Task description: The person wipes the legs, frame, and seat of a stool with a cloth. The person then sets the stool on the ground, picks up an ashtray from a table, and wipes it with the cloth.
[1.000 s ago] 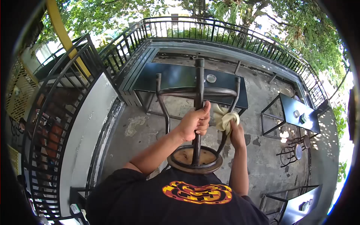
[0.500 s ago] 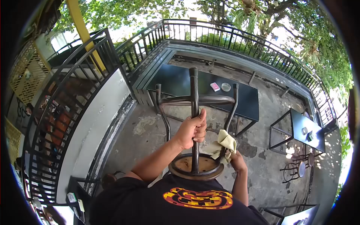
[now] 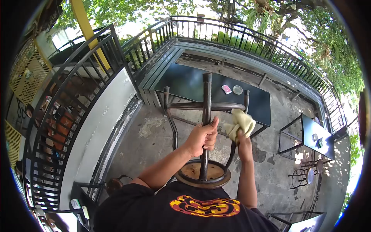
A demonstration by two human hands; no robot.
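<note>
A metal stool (image 3: 206, 91) is held upside down before the chest, its legs pointing up and its round wooden seat (image 3: 193, 171) at the bottom. My left hand (image 3: 201, 138) is wrapped round the nearest leg, about halfway up. On the stool's right side my right hand (image 3: 243, 141) grips a pale yellow cloth (image 3: 242, 123), which lies against the right leg and hides part of it. The fingertips of my right hand are partly covered by the cloth.
Beyond the stool stands a long dark table (image 3: 185, 83) with a red-and-white pack (image 3: 226, 89) and a glass ashtray (image 3: 237, 90). At right are another table (image 3: 309, 131) and stools (image 3: 310, 174). A railing (image 3: 239, 36) runs behind; a low wall (image 3: 98, 135) is at left.
My right hand and the cloth have moved up the stool's right leg since half a second ago. My left hand keeps its hold, shifting slightly right in view with the stool.
</note>
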